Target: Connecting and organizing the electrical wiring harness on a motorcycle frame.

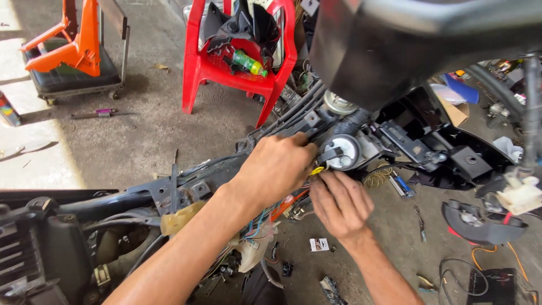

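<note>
At stripped motorbike frame (169, 195): left hand (276, 169) apparently clenched on wiring (grip hidden), right hand (339, 203) pinching yellow connector (317, 170).

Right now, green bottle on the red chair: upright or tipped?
Tipped: the green bottle lies on its side on the red chair seat.

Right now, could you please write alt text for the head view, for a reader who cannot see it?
Two bare hands work at a yellow connector on a stripped motorcycle frame: the left hand above it, the right hand below. Behind stands a red plastic chair holding a green bottle, on a concrete floor.
</note>
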